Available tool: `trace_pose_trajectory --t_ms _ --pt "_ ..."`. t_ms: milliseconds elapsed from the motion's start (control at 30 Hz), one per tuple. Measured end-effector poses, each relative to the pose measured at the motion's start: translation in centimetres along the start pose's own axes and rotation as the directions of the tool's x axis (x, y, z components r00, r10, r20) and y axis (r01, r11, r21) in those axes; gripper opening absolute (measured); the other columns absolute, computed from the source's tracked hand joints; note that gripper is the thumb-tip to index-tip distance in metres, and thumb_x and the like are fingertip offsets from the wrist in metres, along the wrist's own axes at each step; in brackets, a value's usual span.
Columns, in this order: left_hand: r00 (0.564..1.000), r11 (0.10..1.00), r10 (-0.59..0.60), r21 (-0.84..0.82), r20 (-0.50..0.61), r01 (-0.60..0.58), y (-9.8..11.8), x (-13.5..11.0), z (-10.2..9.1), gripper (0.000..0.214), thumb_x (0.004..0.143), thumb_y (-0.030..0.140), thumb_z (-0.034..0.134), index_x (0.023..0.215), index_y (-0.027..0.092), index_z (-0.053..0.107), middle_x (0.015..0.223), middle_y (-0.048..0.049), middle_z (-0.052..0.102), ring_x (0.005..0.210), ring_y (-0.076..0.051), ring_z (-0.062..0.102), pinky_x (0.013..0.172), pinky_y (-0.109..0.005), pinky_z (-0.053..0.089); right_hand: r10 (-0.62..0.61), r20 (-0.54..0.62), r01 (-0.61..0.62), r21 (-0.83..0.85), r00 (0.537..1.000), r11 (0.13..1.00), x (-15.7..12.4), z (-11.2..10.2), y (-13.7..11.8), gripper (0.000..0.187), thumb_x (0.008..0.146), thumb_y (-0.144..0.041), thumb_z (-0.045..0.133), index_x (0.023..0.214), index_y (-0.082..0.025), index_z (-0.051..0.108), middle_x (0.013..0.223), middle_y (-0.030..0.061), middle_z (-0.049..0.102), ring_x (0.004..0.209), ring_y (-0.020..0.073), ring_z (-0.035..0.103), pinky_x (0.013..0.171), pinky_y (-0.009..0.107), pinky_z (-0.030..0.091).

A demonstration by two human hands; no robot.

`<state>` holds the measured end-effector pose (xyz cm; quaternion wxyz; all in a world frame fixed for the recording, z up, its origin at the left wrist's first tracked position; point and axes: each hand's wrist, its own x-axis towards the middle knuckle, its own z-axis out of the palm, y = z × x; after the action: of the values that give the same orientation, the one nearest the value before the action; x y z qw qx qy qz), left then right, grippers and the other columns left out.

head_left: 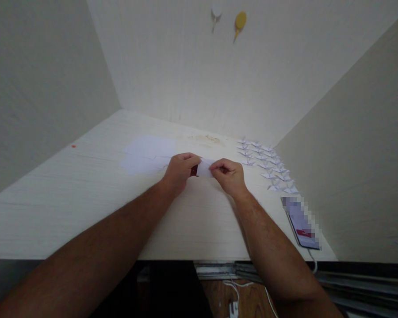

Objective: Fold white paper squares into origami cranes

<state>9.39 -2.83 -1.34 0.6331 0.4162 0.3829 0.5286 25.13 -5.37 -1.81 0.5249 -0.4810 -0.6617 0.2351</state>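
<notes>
A small piece of white paper (204,168) is held between my two hands above the middle of the desk. My left hand (181,171) pinches its left side, thumb on top. On its right side, the fingertips of my right hand (230,176) are closed on the paper. A dark red thing (194,170) shows just beside my left fingers; its kind I cannot make out. Behind and left of my left hand lie loose white paper sheets (146,150). To the right stand several small folded paper cranes (268,163) in rows.
A phone (300,223) with a white cable (313,260) lies at the desk's right front. Walls enclose the white desk (86,190) at the back and both sides. A yellow hook (240,20) and a white hook (216,11) are on the back wall. An orange speck (73,146) is at left.
</notes>
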Motion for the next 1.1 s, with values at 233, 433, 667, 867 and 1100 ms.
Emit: trace_pose_trajectory --t_ms 233,433,667,867,1100 --pt "0.996 0.999 -0.036 0.009 0.081 0.035 -0.3 -0.3 0.1 0.032 0.055 0.024 0.080 0.082 0.015 0.066 0.076 -0.0025 0.067 0.062 -0.012 0.060 0.056 -0.024 0.045 0.003 -0.025 -0.003 0.012 1.000 1.000 0.0 -0.1 -0.1 0.010 0.069 -0.020 0.061 0.069 -0.020 0.071 0.055 -0.0031 0.060 0.048 0.0085 0.047 0.047 0.022 0.035" --pt "0.994 0.994 0.107 0.018 0.037 -0.107 -0.5 -0.1 0.2 0.035 0.056 0.021 0.079 0.088 0.014 0.067 0.063 0.0031 0.062 0.057 -0.009 0.056 0.059 -0.024 0.043 0.063 0.034 -0.066 0.091 0.997 0.994 0.0 0.3 -0.2 0.007 0.071 -0.025 0.064 0.075 -0.020 0.066 0.057 -0.0035 0.060 0.049 0.0090 0.051 0.047 0.021 0.040" --pt "0.988 0.986 0.148 0.070 0.046 -0.151 0.0 -0.4 0.2 0.033 0.058 0.018 0.077 0.089 0.014 0.064 0.059 0.0048 0.060 0.054 -0.010 0.057 0.058 -0.024 0.045 0.240 0.084 -0.254 0.279 0.967 0.926 0.3 0.9 -0.3 0.036 0.066 -0.044 0.077 0.085 -0.020 0.058 0.059 -0.0046 0.062 0.050 0.0111 0.059 0.049 0.023 0.049" --pt "0.989 0.982 0.146 0.112 0.032 -0.149 -0.2 -0.3 0.1 0.034 0.057 0.018 0.078 0.088 0.014 0.065 0.063 0.0029 0.063 0.056 -0.010 0.058 0.059 -0.025 0.045 0.208 0.095 -0.219 0.118 0.973 0.969 0.3 0.6 -0.1 0.036 0.073 -0.048 0.072 0.060 -0.017 0.059 0.055 0.0014 0.064 0.049 0.0110 0.058 0.047 0.022 0.045" --pt "0.993 0.999 0.003 0.053 0.118 -0.009 -0.9 -0.1 0.0 0.023 0.060 0.027 0.078 0.072 0.015 0.062 0.069 -0.0017 0.067 0.060 -0.014 0.062 0.059 -0.026 0.042 0.208 0.016 -0.208 0.158 0.978 0.965 0.0 1.4 0.5 0.032 0.073 -0.048 0.072 0.066 -0.018 0.062 0.056 -0.0002 0.064 0.049 0.0119 0.060 0.046 0.021 0.044"
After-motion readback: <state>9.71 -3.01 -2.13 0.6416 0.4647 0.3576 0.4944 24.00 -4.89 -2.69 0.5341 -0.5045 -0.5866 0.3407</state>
